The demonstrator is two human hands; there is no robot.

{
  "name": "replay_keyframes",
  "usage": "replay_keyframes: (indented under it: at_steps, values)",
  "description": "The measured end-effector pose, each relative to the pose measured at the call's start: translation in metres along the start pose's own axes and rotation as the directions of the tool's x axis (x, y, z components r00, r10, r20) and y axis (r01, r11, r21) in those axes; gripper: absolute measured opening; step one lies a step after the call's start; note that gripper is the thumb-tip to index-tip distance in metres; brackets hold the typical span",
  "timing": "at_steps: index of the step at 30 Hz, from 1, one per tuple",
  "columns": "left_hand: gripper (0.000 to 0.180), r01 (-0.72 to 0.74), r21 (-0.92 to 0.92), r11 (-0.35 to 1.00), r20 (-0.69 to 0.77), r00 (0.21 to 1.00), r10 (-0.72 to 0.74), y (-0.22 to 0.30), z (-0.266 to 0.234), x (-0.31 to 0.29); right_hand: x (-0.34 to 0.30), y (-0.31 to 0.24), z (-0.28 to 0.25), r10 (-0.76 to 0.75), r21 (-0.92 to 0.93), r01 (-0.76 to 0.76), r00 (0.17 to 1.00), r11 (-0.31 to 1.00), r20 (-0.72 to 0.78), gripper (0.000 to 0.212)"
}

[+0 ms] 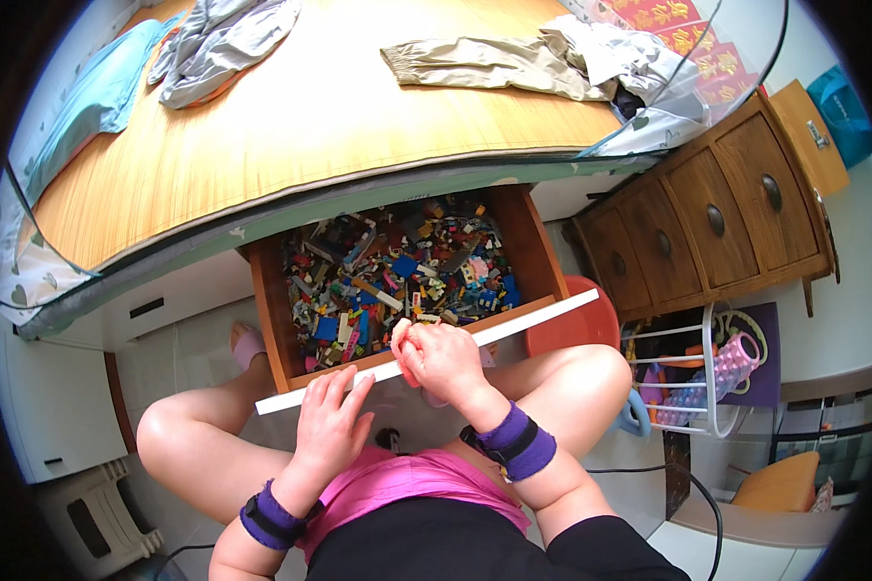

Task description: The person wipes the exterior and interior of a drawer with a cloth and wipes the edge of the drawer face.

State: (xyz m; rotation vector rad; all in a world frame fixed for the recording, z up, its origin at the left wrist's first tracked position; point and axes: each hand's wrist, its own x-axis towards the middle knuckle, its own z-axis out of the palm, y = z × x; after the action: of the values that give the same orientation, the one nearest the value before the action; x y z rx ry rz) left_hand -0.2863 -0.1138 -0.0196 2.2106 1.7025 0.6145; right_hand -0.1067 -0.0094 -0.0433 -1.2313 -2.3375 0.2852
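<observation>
1. The left hand (329, 418) is grasping nothing that shows: its fingers are loosely spread over the left part of the white drawer front (543, 318). Whether they press on it cannot be told.
2. The right hand (443, 360) is closed around a crumpled, pinkish-red piece, seemingly a cloth (406, 368), at about the middle of the same drawer front. Part of the cloth shows at the left side of the fingers; the rest is hidden by the hand.
3. The drawer (539, 242) stands pulled out from under the bed (358, 121), between the person's knees. Its sides are reddish-brown.
4. Inside it lies a jumble of small toy bricks (419, 263) in blue, grey, yellow, red, white and black.
5. Each wrist wears a purple band with a black strap.
6. On the bed are a grey garment (228, 48) toward the left, beige trousers (494, 66) toward the right, and a light blue cloth item (92, 82) at the left edge.
7. To the right of the drawer stand a red tub (591, 324), partly hidden behind the right knee, and a dark wooden chest of drawers (702, 218).
8. A white rack (713, 387) holding a pink and purple bumpy roller (736, 358) stands near the chest; a pale plastic stool (97, 513) is at lower left.
</observation>
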Motion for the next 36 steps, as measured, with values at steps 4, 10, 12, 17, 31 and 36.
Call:
replay_keyframes:
  at_steps: [4, 10, 12, 17, 31, 36]
  values:
    - [0.053, 0.013, -0.031, 0.999, 0.037, 0.999, -0.012, -0.001, -0.005, 0.004, 0.005, -0.001, -0.001, 0.025, -0.002, -0.025, 1.0, 1.0, 0.015, 0.015]
    - [0.055, 0.068, -0.152, 0.986, 0.02, 0.998, -0.066, 0.004, 0.001, 0.025, 0.02, 0.005, 0.007, 0.207, 0.122, -0.218, 0.973, 0.968, 0.1, 0.03]
    - [0.059, 0.06, -0.18, 0.982, -0.01, 0.998, -0.062, 0.009, 0.005, 0.034, 0.02, 0.01, 0.001, 0.223, 0.077, -0.233, 0.967, 0.969, 0.123, 0.035]
    - [0.068, -0.045, -0.164, 0.985, 0.097, 0.993, 0.061, 0.022, 0.02, 0.055, 0.01, 0.028, -0.037, 0.2, 0.178, -0.252, 0.943, 0.951, 0.264, 0.024]
    - [0.021, 0.046, -0.132, 0.99, 0.475, 0.88, 0.023, 0.036, 0.042, 0.127, -0.008, 0.04, -0.048, -0.033, 0.187, -0.03, 0.946, 0.982, 0.323, 0.012]
    - [0.019, 0.039, -0.094, 0.995, 0.372, 0.928, -0.001, 0.027, 0.056, 0.112, -0.016, 0.039, -0.046, -0.045, 0.184, -0.005, 0.964, 0.983, 0.262, 0.015]
